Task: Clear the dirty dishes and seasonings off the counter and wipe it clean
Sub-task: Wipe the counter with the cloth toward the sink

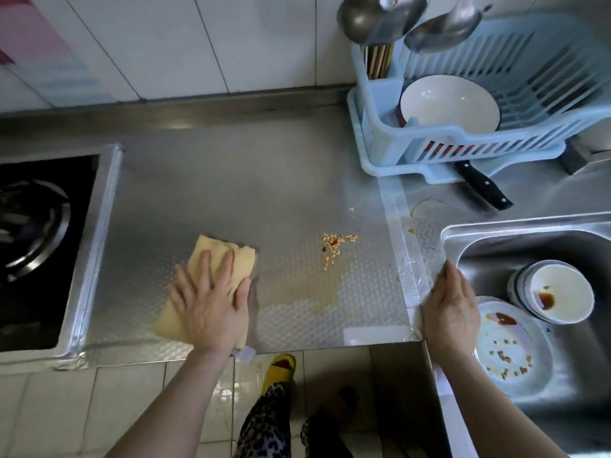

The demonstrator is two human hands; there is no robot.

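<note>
sink, steel basin, sitting right of counter: holding stacked bowls, top one w/ brown sauce smear, and plate w/ sauce + food bits lying just in front of the bowls, touching them. dish rack, pale blue, standing behind sink: holding white bowl tilted on edge, chopsticks in its left compartment; ladles hanging above it. knife w/ black handle lying betw. rack and sink.

left hand, well left of sink: fingers lying straight and spread, pressing flat on yellow cloth; cloth folded, lying on counter near its front edge. right hand: resting at sink's left rim, fingers straight and together, holding nothing.

noodle crumbs + wet brownish smear lying betw. cloth and sink. stove sitting at counter's far left end. open counter stretching from cloth back to wall.
</note>
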